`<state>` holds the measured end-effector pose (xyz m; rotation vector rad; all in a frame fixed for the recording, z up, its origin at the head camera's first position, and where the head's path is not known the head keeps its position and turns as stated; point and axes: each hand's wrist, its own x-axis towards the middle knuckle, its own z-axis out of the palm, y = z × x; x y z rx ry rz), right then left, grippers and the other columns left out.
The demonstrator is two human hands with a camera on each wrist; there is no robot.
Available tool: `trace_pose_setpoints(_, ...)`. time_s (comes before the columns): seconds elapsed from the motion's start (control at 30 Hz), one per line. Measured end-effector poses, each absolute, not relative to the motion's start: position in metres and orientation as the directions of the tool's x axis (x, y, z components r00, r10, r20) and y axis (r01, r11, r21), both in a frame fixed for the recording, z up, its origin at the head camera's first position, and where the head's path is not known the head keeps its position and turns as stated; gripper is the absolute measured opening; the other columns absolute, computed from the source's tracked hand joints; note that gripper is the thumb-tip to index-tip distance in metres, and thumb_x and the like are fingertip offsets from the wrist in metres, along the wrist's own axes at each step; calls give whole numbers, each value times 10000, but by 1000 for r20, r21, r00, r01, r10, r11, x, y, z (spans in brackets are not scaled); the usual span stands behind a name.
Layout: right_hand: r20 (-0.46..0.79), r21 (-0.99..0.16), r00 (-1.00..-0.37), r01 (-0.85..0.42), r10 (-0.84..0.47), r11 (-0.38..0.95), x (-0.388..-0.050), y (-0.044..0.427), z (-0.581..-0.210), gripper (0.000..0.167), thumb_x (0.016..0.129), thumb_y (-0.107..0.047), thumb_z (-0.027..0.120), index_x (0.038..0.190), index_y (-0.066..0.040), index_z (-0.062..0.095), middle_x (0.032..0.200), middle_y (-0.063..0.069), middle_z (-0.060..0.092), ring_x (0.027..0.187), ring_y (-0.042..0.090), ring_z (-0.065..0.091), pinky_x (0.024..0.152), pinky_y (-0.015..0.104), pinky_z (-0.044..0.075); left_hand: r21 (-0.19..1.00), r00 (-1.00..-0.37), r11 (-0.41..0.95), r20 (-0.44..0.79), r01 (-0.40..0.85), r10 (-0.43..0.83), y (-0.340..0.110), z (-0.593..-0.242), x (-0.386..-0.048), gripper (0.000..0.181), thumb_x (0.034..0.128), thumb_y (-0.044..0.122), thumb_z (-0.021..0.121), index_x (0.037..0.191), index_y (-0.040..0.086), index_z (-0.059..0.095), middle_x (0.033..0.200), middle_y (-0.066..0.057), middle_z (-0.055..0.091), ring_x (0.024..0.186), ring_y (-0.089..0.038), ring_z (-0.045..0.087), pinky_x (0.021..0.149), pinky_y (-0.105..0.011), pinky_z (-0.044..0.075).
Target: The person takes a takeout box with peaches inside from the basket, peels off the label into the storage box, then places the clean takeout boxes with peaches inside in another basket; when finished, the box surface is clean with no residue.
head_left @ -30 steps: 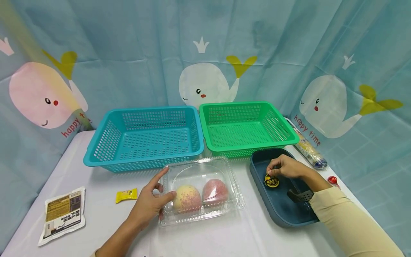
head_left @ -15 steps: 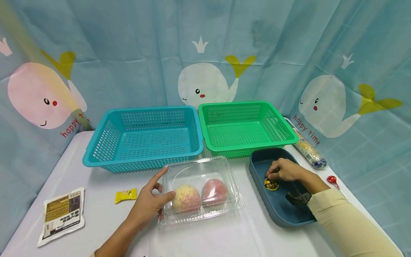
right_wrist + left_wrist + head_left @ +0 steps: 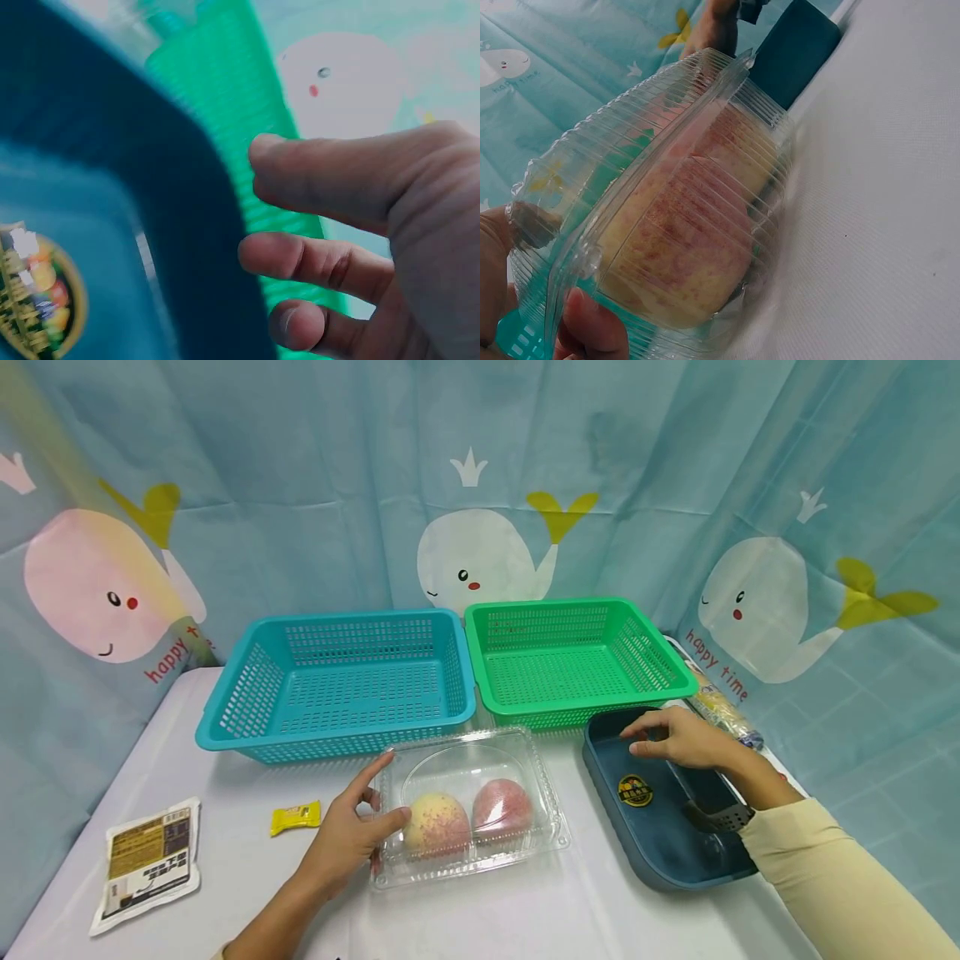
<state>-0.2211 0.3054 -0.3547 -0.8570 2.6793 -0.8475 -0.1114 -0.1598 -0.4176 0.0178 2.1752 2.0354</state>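
My left hand (image 3: 347, 832) grips the left edge of a clear plastic clamshell box (image 3: 457, 767), thumb toward its front. Inside sit two round buns, one pale yellow with pink specks (image 3: 437, 823) and one pink (image 3: 502, 810); the left wrist view shows the thumb tip (image 3: 592, 324) at the box's edge. My right hand (image 3: 684, 742) hovers over a dark blue tray (image 3: 667, 839), fingers apart and holding nothing. On the tray's floor lies a round black-and-gold sticker or tag (image 3: 636, 791), also partly seen in the right wrist view.
Behind stand a blue mesh basket (image 3: 360, 732) and a green mesh basket (image 3: 577, 697). A white-edged packet (image 3: 150, 866) and a small yellow wrapper (image 3: 296, 817) lie left. A long wrapped roll (image 3: 720, 706) lies right, beside the curtain (image 3: 637, 427).
The right hand has let go of the round sticker or tag and lifted back and away from it; the sticker stays on the tray floor. My left hand and the box have barely moved.
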Motion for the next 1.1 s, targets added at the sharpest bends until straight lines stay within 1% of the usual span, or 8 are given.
trace_pose_setpoints(0.2, 112, -579, -848, -479, -518, 660, -215, 301, -324, 239, 904, -128, 688, 1119, -26, 699, 868, 5, 607, 621, 162, 478, 501, 282, 408, 992, -986, 61, -119, -112, 121, -160, -420, -112, 796, 835, 84, 750, 1490, 310, 358, 976, -144, 277, 426, -119, 331, 333, -334, 442)
trace_pose_setpoints(0.3, 218, -516, -860, -503, -462, 693, -216, 304, -309, 244, 902, -145, 690, 1124, -45, 704, 848, 11, 597, 669, 163, 489, 473, 286, 389, 992, -985, 57, -118, -111, 124, -160, -420, -112, 796, 834, 86, 750, 1491, 304, 356, 970, -141, 277, 418, -122, 334, 330, -342, 443)
trace_pose_setpoints(0.37, 281, -491, -860, -510, -426, 706, -219, 307, -302, 252, 903, -153, 686, 1134, -54, 704, 858, 21, 594, 785, 165, 521, 505, 292, 385, 992, -985, 56, -117, -111, 124, -160, -420, -112, 796, 834, 86, 751, 1492, 297, 355, 966, -144, 278, 413, -125, 334, 327, -342, 441)
trace_pose_setpoints(0.5, 344, -468, -864, -498, -369, 730, -227, 311, -293, 306, 916, -176, 666, 1192, -42, 670, 1016, 68, 565, 918, 191, 505, 586, 318, 404, 992, -986, 58, -116, -109, 120, -160, -419, -111, 795, 830, 88, 756, 1492, 280, 358, 961, -156, 283, 413, -129, 333, 325, -351, 441)
trace_pose_setpoints(0.57, 337, -463, -880, -465, -336, 754, -232, 312, -293, 340, 921, -214, 661, 1214, -41, 655, 1149, 83, 533, 945, 215, 505, 621, 359, 437, 992, -986, 59, -118, -111, 116, -160, -419, -111, 795, 829, 84, 755, 1491, 279, 359, 957, -158, 287, 413, -131, 334, 325, -354, 442)
trace_pose_setpoints(0.67, 272, -487, -915, -398, -298, 778, -240, 315, -295, 406, 931, -266, 649, 1249, -15, 620, 1307, 166, 443, 1089, 367, 467, 767, 527, 459, 991, -986, 67, -126, -119, 113, -160, -419, -112, 783, 828, 80, 754, 1479, 284, 369, 945, -155, 297, 412, -132, 336, 323, -356, 441)
trace_pose_setpoints(0.8, 189, -487, -940, -341, -284, 804, -250, 322, -304, 487, 936, -310, 636, 1277, 33, 575, 1436, 272, 293, 1251, 523, 316, 910, 695, 334, 988, -981, 78, -145, -136, 125, -161, -418, -114, 715, 822, 74, 754, 1416, 269, 408, 949, -158, 307, 415, -139, 350, 318, -368, 441)
trace_pose_setpoints(1.1, 59, -432, -958, -279, -282, 858, -266, 341, -327, 672, 934, -378, 608, 1391, 79, 423, 1548, 277, 77, 1347, 565, 110, 947, 768, 179, 987, -966, 15, -161, -161, 201, -164, -413, -119, 579, 813, 9, 725, 1280, 124, 403, 988, -179, 316, 541, -202, 488, 346, -302, 446)
